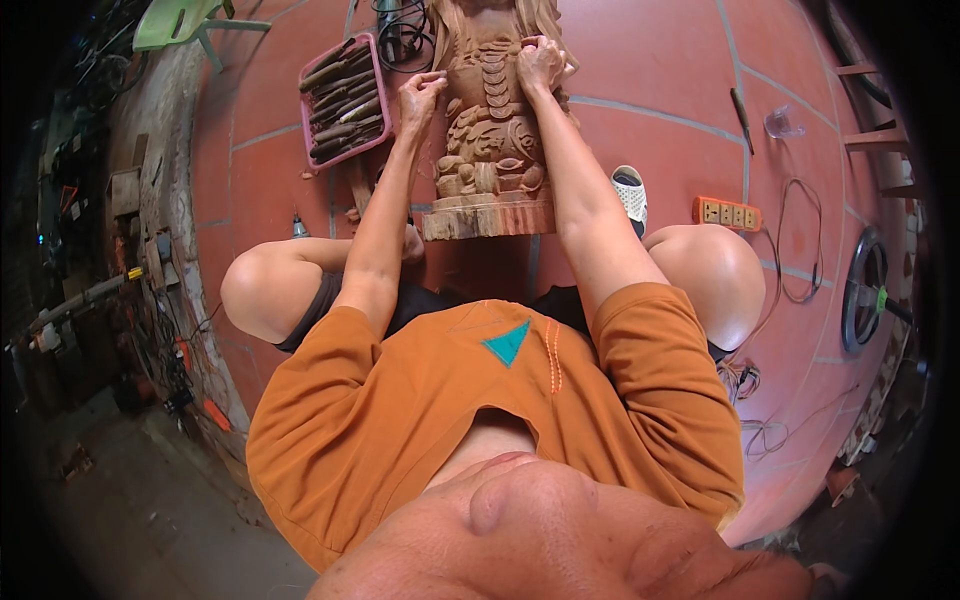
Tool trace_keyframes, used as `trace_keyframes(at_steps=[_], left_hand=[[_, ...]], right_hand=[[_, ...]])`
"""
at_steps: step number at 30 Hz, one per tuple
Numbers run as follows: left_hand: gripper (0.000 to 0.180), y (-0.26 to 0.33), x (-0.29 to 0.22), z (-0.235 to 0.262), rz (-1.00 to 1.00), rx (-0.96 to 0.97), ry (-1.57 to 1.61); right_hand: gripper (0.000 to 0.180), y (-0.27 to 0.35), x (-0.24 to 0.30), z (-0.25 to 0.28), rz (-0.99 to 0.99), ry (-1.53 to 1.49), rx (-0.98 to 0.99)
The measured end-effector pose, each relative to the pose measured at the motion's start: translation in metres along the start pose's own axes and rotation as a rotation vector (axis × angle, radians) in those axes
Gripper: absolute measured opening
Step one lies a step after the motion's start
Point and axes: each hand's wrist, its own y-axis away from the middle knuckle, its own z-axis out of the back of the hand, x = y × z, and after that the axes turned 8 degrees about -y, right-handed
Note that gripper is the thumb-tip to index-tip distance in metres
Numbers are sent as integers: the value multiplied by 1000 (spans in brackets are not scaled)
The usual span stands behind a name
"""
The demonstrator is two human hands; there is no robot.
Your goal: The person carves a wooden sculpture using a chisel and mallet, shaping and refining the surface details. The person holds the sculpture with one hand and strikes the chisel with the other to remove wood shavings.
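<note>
A brown wood carving (490, 140) with raised rounded shapes and a row of overlapping discs lies on the floor before me, its rough sawn end toward me. My left hand (421, 100) is at the carving's left edge, thumb and fingers pinched together; what they hold, if anything, is too small to tell. On the carving's upper right part rests my right hand (541, 64), its fingers curled closed against the wood. Whatever may be inside that grip is hidden.
A pink tray (304, 98) of several wood-handled tools stands left of the carving. An orange power strip (727, 214), a clear cup (783, 124) and a dark thin tool (741, 118) are at right on red tiles. Black cable (408, 40) coils beyond the tray; a green chair (172, 25) stands far left.
</note>
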Motion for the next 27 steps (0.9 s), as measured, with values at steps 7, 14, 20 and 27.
trace_keyframes(at_steps=[7,14,20,27], left_hand=[[20,3,-11,-9,-216,-116,-396],[19,16,-23,8,-71,153,-313],[16,2,-20,4,-108,-18,-271],[16,4,-21,-9,-352,-84,-538]], right_hand=[[17,-1,3,-3,13,31,-31],[17,0,2,-1,13,30,-30],[18,0,6,3,0,-5,12],[19,-1,5,-3,13,25,5]])
